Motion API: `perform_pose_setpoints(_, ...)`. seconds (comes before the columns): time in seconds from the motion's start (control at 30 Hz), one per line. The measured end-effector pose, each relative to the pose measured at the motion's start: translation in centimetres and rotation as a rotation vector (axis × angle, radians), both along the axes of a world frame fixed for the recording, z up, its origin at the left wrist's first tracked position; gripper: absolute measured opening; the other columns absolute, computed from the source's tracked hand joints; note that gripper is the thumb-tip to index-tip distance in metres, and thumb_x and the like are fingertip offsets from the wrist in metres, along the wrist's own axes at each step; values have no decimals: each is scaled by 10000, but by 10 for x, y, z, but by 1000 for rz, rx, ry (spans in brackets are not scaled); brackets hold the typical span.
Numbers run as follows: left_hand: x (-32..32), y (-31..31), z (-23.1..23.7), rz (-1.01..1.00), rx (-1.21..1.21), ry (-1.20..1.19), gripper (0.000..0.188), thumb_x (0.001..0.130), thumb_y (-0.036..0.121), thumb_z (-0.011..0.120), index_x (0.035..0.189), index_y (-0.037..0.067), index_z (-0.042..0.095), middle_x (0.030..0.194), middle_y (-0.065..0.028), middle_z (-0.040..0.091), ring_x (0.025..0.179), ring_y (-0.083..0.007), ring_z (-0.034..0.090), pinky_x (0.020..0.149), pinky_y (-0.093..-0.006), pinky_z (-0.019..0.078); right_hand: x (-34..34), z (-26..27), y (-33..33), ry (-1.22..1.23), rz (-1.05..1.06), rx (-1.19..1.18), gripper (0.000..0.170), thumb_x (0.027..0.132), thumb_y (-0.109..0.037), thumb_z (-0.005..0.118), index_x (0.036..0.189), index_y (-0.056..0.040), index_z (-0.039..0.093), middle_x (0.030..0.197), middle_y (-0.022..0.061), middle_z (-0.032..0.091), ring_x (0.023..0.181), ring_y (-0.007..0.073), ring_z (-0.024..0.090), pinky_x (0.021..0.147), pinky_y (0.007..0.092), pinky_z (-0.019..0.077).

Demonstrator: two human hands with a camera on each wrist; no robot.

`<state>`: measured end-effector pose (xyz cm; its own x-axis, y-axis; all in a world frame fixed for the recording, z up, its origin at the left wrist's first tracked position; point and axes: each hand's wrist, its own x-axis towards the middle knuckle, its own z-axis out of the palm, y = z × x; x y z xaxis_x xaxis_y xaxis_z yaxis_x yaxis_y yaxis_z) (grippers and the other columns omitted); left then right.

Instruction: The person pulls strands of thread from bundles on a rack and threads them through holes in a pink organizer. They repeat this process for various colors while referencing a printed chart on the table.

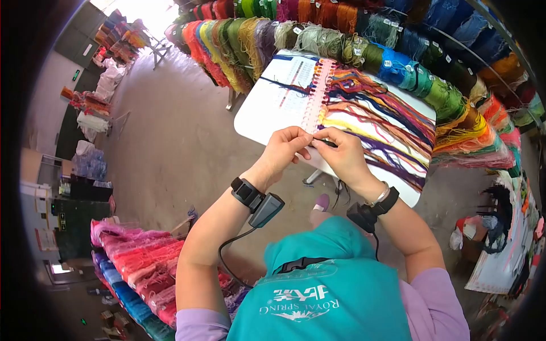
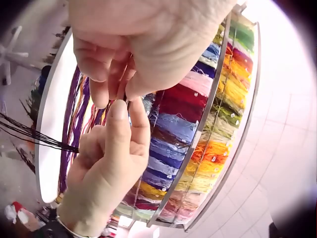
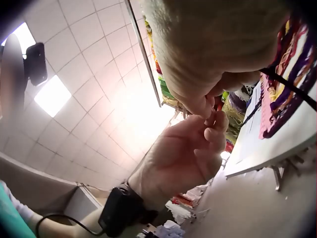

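Observation:
In the head view my left hand (image 1: 284, 149) and right hand (image 1: 346, 156) meet fingertip to fingertip over the near edge of a white board (image 1: 253, 113). Both pinch a bundle of black thread (image 1: 325, 142). Its loose strands (image 2: 47, 140) trail out of the curled right fingers in the left wrist view. The pinched end is mostly hidden by the fingertips. On the board lies a pink punched strip (image 1: 317, 94) with many coloured thread bundles (image 1: 387, 116) fanned out to the right. A dark navy thread (image 1: 282, 86) crosses the printed sheet (image 1: 291, 77) on its left.
Racks of coloured yarn skeins (image 1: 318, 42) stand close behind and right of the board. Another rack of pink and red skeins (image 1: 148, 256) is at lower left. A white panel with dark threads (image 1: 497, 256) stands at right. Grey floor (image 1: 165, 125) lies to the left.

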<state>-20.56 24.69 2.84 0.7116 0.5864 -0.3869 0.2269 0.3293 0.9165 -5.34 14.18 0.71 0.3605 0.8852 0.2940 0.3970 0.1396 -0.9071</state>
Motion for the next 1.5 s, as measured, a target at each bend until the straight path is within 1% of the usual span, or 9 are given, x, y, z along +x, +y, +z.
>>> perform_pose_setpoints(0.2,31,62,-13,15,-122,-15,159,1005,252,596,1048,106,643,925,24,666,771,-70,633,626,-203,452,33,-16,67,192,-44,-47,88,895,-76,652,898,12,656,751,69,692,659,81,622,589,256,489)
perform_pose_setpoints(0.27,39,76,-17,50,-167,-18,260,1025,233,559,1216,60,592,1088,-23,639,832,-101,640,678,-239,509,49,-35,90,247,-122,-44,102,893,-82,647,874,18,645,754,67,675,648,89,596,603,258,480)
perform_pose_setpoints(0.37,51,87,-23,128,-232,-3,326,1035,218,511,1251,-24,544,962,-87,642,751,-142,651,668,-273,550,64,-46,117,345,-183,-110,108,908,-91,631,866,9,630,753,56,663,664,97,609,615,256,483)
perform_pose_setpoints(0.47,58,101,-22,81,-305,53,376,1035,176,513,1347,-29,468,1179,-84,580,858,-152,645,716,-284,553,67,-66,133,506,-205,-170,87,925,-95,614,900,-11,608,750,57,655,695,93,617,612,251,489)
perform_pose_setpoints(0.67,69,142,-48,-125,-456,-6,352,1032,118,489,1364,1,468,995,-66,613,754,-128,641,678,-249,538,62,-72,132,698,-270,-139,61,960,-70,560,921,-22,561,745,67,648,678,96,603,599,229,467)
perform_pose_setpoints(0.97,97,155,-63,-263,-47,105,104,1010,68,468,1039,36,563,704,-20,593,539,-104,588,464,-224,428,53,-65,131,481,-356,-200,52,983,-72,533,965,-24,521,745,65,655,701,115,651,634,252,507)
perform_pose_setpoints(1.1,102,161,-66,-129,-231,51,150,991,131,554,864,50,565,636,-22,574,498,-101,562,433,-238,406,49,-60,130,371,-390,-226,52,959,-64,560,949,-24,528,752,72,680,711,131,681,628,263,524)
perform_pose_setpoints(1.3,112,173,-79,-258,162,140,266,935,220,701,784,52,561,621,-12,567,451,-102,517,409,-231,359,44,-59,129,245,-386,-216,59,920,-56,580,933,-13,541,748,100,707,695,147,696,617,273,531)
perform_pose_setpoints(1.5,110,185,-68,-339,34,157,299,965,267,675,814,41,551,716,-53,637,511,-122,616,412,-238,386,44,-66,129,249,-415,-179,73,912,-63,587,948,-13,548,724,94,703,662,144,689,571,276,520)
